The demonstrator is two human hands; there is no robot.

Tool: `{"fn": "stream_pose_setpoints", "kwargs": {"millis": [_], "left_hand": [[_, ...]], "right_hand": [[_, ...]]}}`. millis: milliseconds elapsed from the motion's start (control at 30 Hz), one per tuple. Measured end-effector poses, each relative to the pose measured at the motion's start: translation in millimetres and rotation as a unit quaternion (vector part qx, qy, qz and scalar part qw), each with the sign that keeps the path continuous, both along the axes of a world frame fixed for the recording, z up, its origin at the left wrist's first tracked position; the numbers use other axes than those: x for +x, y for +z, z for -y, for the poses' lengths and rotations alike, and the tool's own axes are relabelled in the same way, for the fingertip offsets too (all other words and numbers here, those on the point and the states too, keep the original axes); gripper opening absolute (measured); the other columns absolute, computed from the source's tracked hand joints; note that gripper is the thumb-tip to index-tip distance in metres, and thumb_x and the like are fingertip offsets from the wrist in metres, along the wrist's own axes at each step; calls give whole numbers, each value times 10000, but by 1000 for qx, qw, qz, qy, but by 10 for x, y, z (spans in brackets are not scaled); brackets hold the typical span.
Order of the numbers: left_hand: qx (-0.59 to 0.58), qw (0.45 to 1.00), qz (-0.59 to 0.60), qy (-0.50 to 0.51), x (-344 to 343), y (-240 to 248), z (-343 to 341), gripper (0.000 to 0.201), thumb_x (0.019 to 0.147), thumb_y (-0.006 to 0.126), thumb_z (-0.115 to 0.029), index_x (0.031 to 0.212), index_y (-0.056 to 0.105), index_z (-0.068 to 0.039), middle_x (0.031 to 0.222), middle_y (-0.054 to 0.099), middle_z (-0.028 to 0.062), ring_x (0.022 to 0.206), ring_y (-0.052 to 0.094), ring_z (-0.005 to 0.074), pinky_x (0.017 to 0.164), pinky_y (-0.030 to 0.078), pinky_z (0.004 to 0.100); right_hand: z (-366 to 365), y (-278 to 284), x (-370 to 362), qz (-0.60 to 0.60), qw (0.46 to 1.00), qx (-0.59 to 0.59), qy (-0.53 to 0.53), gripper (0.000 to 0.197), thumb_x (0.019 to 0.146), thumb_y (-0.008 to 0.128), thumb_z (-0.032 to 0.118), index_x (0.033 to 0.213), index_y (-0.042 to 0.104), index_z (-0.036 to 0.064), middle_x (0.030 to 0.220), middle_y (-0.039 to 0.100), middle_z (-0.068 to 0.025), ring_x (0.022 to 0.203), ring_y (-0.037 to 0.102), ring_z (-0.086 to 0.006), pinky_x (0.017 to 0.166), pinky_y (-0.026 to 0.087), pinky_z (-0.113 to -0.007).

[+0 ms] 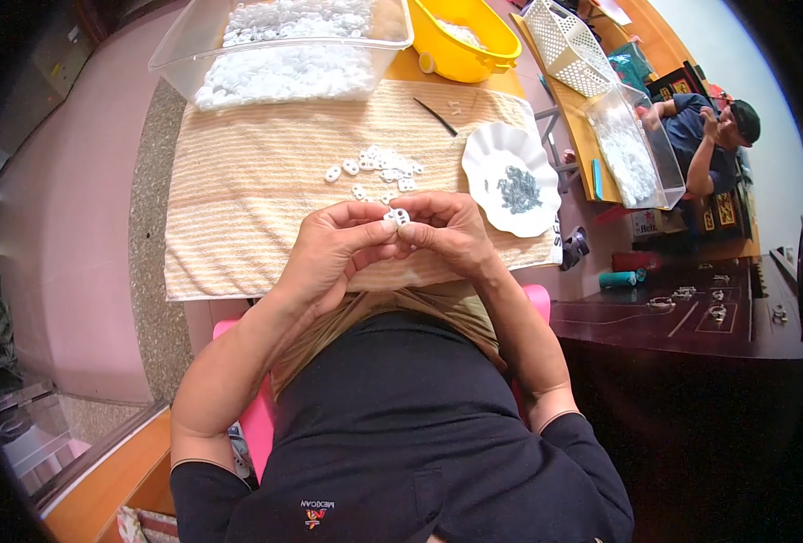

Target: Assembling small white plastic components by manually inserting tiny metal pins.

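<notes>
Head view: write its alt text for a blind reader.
The left hand and right hand together hold a small white piece over a striped towel. Loose white pieces lie beyond, a scalloped plate of dark bits to the right, a clear bin behind.

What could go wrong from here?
The small white piece is pinched between the fingertips of the left hand and right hand, so it might slip.
The loose white pieces lie just beyond those fingers; a nudge could scatter them.
The wavy-edged plate sits near the right hand; a bump might spill its dark bits.
</notes>
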State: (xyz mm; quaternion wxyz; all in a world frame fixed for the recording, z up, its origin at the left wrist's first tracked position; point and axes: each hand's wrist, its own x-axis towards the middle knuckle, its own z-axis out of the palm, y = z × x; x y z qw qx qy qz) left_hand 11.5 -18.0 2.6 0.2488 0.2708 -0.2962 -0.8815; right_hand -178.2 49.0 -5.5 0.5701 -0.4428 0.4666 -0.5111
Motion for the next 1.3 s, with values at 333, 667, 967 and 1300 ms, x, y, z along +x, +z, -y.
{"fn": "stream_pose_setpoints", "kwargs": {"millis": [333,667,967,1300], "left_hand": [[25,1000,-12,3,-16,-46,-23,180,866,661,-57,1031,619,0,894,670,74,752,658,128,701,576,234],[33,999,-30,2,-15,-57,-39,180,869,654,-40,1028,606,30,906,665,109,766,669,165,735,588,273],[16,999,-31,-3,-28,-85,-46,166,862,666,-47,1009,613,12,901,665,93,770,662,154,734,584,281],[21,998,-56,-17,-21,-20,-40,151,872,660,-66,1007,610,-21,907,664,76,783,660,146,750,579,276]], "right_hand": [[-12,-16,-10,28,1000,-13,4,313,867,649,19,1163,587,-61,914,672,-126,752,663,-170,679,574,-290],[-35,10,6,19,999,-44,1,294,859,652,3,1133,588,-82,918,670,-142,790,673,-196,684,590,-314],[-50,51,44,15,997,-73,-6,264,852,650,-24,1102,595,-86,876,677,-137,767,674,-180,662,580,-286],[-72,101,72,1,997,-71,-17,286,852,659,-7,1124,599,-71,904,671,-105,790,652,-141,687,547,-251]]}}
